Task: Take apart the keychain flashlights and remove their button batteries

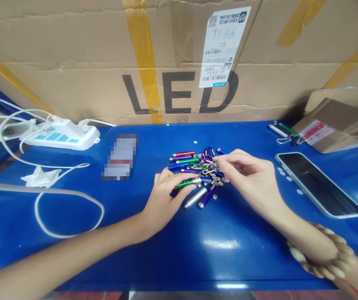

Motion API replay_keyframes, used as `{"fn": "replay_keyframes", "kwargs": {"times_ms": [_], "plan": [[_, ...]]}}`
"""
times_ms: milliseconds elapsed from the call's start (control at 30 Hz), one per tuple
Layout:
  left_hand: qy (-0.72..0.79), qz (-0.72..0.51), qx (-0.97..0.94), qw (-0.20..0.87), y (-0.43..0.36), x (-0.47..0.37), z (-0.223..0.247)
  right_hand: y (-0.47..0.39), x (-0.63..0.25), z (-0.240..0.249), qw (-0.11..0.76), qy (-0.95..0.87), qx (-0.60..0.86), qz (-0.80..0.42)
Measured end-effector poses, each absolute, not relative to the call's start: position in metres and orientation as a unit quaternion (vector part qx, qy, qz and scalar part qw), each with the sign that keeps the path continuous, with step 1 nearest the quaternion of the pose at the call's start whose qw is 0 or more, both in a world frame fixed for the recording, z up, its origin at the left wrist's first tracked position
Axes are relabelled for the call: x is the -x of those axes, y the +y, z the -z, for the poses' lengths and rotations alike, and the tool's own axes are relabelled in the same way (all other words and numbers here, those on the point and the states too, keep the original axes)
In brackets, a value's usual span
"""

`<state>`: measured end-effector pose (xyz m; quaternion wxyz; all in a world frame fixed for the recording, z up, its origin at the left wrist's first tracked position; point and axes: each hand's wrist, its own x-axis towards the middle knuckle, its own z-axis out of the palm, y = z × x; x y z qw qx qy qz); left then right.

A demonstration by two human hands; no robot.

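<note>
My left hand [164, 192] pinches a green mini flashlight [183, 183] between thumb and fingers, its silver end pointing right. Over the right side of the pile, my right hand [249, 171] has thumb and index finger together by small silver parts; what they hold, if anything, is too small to make out. Around both hands lie more mini flashlights: a red one [183, 154], a silver one [195, 198], a purple one [207, 196] and several others in blue and green. Button cells [220, 183] and small carabiner clips [208, 168] are mixed among them.
A pixelated flat object [121, 156] and a white power strip [63, 135] with looping cables lie to the left. At right are a phone [321, 183], a small carton [338, 123] and more flashlights [287, 131]. A large cardboard box [88, 62] stands behind the blue table [154, 258].
</note>
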<state>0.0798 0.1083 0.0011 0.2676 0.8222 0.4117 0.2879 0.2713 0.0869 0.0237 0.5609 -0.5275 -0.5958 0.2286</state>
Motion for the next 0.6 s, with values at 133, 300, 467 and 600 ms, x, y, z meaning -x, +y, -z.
{"fn": "replay_keyframes", "kwargs": {"times_ms": [133, 300, 467, 600], "plan": [[0.395, -0.295, -0.833, 0.25, 0.108, -0.08, -0.002, 0.084, -0.27, -0.023, 0.527, -0.656, 0.512, -0.17], [0.379, -0.305, -0.835, 0.258, 0.107, -0.08, -0.005, 0.084, -0.274, -0.02, 0.447, -0.75, 0.485, -0.05], [0.292, -0.313, -0.874, 0.23, 0.104, -0.079, -0.003, 0.089, -0.289, -0.018, 0.256, -0.848, 0.462, 0.046], [0.175, -0.266, -0.935, 0.159, 0.1, -0.078, -0.001, 0.092, -0.3, -0.021, 0.188, -0.886, 0.424, 0.01]]}}
